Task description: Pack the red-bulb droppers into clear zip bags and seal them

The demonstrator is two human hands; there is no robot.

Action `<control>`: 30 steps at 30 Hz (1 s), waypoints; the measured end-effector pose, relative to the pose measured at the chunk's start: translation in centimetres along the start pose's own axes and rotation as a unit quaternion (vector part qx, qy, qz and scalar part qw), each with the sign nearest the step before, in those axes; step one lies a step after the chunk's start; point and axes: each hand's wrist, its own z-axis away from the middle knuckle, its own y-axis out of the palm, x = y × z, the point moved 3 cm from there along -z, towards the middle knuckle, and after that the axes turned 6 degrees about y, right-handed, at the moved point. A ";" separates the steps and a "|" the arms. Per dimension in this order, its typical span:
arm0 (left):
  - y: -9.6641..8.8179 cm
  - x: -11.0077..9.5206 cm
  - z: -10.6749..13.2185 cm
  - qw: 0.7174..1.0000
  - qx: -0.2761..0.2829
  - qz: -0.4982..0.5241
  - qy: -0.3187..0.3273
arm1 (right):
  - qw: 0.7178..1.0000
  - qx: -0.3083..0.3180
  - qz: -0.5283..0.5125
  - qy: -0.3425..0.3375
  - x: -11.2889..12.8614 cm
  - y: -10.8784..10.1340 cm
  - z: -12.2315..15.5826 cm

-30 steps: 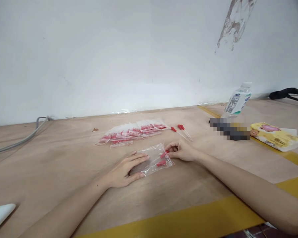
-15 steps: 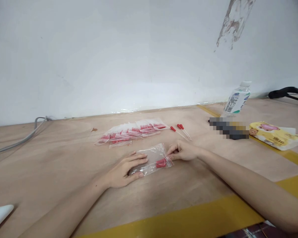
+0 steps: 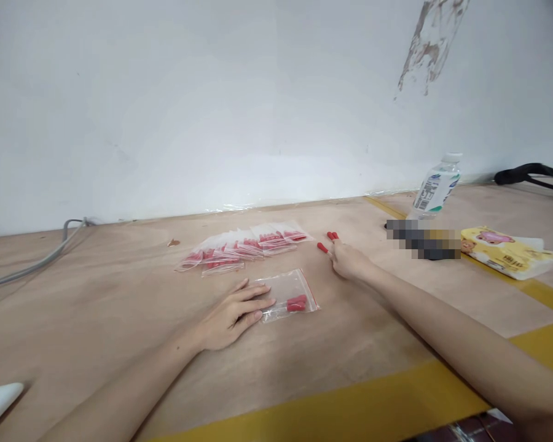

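My left hand (image 3: 233, 314) lies flat, fingers spread, on the left end of a clear zip bag (image 3: 283, 283). Inside the bag, red rubber bulbs of droppers (image 3: 297, 302) show near its red-lined zip edge; their stems run under my fingers. My right hand (image 3: 349, 260) is curled over the thin stems of loose droppers to the right of the bag. Its thumb and fingers close on the stem of the nearer dropper (image 3: 322, 248), whose red bulb sticks out to the left. Two more red bulbs (image 3: 332, 236) show just beyond my fingertips; their stems are hidden.
Behind the bag lies a fanned row of filled zip bags (image 3: 244, 245). To the right are a plastic bottle (image 3: 435, 190), a blurred dark object (image 3: 424, 240) and a yellow tissue pack (image 3: 509, 252). A grey cable (image 3: 37, 264) runs at left; a white object (image 3: 0, 402) sits lower left.
My right hand has left the bag's zip edge and moved up and right to the loose droppers. The nearer dropper has shifted slightly towards me. My left hand stays on the bag.
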 end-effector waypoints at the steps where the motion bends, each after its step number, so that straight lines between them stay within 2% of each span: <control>1: 0.0 0.1 0.0 1.000 -0.006 -0.003 -0.003 | 1.000 0.018 -0.014 -0.007 0.1 -0.2 0.4; 3: 0.1 0.2 0.1 1.000 -0.018 -0.006 -0.009 | 0.995 0.049 -0.079 -0.033 0.5 -0.7 1.3; 5: 0.2 0.3 0.1 1.000 -0.021 0.001 -0.015 | 0.973 0.088 -0.203 -0.070 1.2 -1.1 2.2; 8: 0.3 0.4 0.2 0.999 -0.024 0.018 -0.022 | 0.901 0.153 -0.401 -0.070 2.1 -0.9 3.2; 10: 0.3 0.4 0.2 0.999 -0.027 0.022 -0.021 | 0.856 0.156 -0.490 -0.048 2.4 -0.3 3.3; 12: 0.3 0.3 0.2 0.999 -0.029 0.022 -0.018 | 0.834 0.135 -0.535 -0.027 2.4 0.4 3.1; 17: 0.2 0.1 0.0 0.999 -0.025 0.019 -0.022 | 0.808 0.085 -0.583 -0.009 2.8 1.7 3.2; 20: 0.0 0.0 0.0 0.999 -0.025 0.015 -0.035 | 0.773 0.103 -0.624 0.043 3.4 2.3 3.9; 23: -0.1 -0.2 0.0 0.998 -0.030 0.008 -0.047 | 0.734 0.155 -0.655 0.090 3.9 2.6 4.7; 25: -0.1 -0.2 0.0 0.998 -0.033 0.006 -0.050 | 0.743 0.194 -0.635 0.089 3.9 2.5 4.9; 27: -0.1 -0.2 0.0 0.998 -0.033 0.007 -0.052 | 0.786 0.231 -0.570 0.062 3.5 2.2 4.9; 30: -0.1 -0.2 0.0 0.998 -0.034 0.011 -0.052 | 0.863 0.254 -0.436 -0.035 3.0 1.4 4.6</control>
